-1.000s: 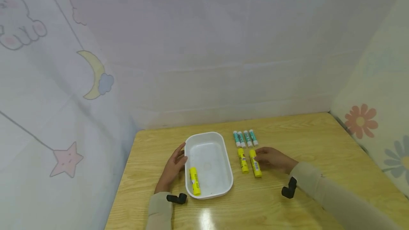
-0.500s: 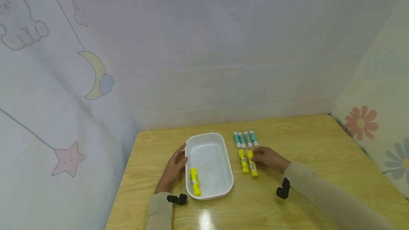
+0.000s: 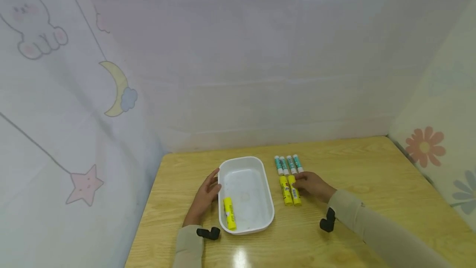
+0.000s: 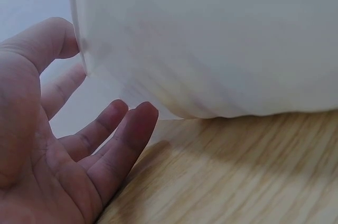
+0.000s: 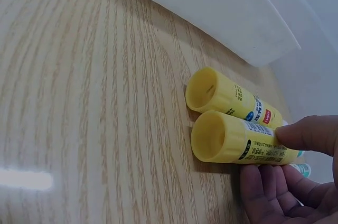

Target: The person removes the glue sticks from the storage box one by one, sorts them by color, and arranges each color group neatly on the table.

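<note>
In the head view my right hand pinches a yellow glue stick between thumb and fingers. That stick lies on the table, its side against a second yellow glue stick, as the right wrist view shows. A third yellow glue stick lies inside the white tray, along its left wall. My left hand rests at the tray's left side. In the left wrist view its spread, slightly bent fingers are at the tray wall.
Several small green-and-white tubes lie in a row just beyond the yellow glue sticks. The wooden table ends at a white cloth backdrop, with printed cloth at both sides.
My right hand has slid the yellow glue stick left until it meets the one beside it. The left hand has stayed at the tray. The head view has shifted slightly.
</note>
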`<state>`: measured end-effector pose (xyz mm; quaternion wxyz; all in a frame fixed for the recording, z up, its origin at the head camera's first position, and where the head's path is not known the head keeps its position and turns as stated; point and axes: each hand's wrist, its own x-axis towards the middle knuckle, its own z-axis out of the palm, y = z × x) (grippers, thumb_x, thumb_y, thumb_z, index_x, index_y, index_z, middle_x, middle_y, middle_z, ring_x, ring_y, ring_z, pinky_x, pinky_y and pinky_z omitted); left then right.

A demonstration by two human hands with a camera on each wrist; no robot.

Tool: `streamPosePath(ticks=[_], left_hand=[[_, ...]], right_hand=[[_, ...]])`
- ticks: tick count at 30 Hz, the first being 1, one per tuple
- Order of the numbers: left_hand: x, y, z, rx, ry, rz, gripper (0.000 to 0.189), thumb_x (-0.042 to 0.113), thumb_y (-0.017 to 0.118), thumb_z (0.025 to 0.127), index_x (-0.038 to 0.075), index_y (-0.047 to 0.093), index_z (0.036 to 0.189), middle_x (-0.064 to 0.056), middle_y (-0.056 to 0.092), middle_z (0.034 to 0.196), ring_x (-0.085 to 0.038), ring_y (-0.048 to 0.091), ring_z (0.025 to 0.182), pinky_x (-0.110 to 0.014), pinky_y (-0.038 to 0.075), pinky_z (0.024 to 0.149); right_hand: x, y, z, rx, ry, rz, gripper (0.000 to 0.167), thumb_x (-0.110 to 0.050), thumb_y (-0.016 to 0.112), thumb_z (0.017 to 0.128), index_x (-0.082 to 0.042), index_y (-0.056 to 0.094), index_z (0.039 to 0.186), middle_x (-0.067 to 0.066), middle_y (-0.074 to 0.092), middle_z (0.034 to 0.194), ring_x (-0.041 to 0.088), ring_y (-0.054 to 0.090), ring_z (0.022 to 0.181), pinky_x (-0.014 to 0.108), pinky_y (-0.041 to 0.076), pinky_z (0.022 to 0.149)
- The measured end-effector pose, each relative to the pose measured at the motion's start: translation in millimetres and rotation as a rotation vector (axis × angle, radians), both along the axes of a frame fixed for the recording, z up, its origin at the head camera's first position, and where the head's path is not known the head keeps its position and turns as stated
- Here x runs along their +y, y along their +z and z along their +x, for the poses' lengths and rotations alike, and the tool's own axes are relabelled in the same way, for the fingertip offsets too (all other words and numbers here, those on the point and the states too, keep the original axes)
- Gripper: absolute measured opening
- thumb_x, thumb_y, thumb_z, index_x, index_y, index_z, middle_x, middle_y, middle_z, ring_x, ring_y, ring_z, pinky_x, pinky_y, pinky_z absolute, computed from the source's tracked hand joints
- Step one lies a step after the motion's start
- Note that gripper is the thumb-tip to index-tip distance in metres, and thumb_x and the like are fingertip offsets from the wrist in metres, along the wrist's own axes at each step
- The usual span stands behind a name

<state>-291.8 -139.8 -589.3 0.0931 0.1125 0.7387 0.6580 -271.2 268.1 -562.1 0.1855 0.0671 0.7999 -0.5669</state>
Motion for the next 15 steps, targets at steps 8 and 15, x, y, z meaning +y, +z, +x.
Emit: streamPosePath(ticks=[8,15], left_hand=[[-0.4,-15.8,-5.9,0.008,0.032,-0.006,0.056,0.019,0.057,0.1,0.032,0.037,0.15,-0.016,0.045,0.143,-0.038,0.049,0.126,-0.044,0.052,0.091],[-0.2,-14.2,-4.7,0.008,0.041,-0.024,0.055,0.021,0.058,0.1,0.038,0.039,0.148,-0.013,0.047,0.142,-0.035,0.051,0.125,-0.046,0.05,0.093]], right_hand=[[-0.7,1.6,-0.7,-0.01,-0.007,0.007,0.05,-0.018,0.066,0.093,0.007,0.048,0.133,0.016,0.058,0.121,0.023,0.061,0.099,0.037,0.055,0.082],[-2.6,2.2,-0.6,-0.013,-0.027,0.006,0.047,-0.015,0.065,0.094,0.007,0.049,0.132,0.018,0.057,0.122,0.024,0.061,0.099,0.037,0.055,0.083]])
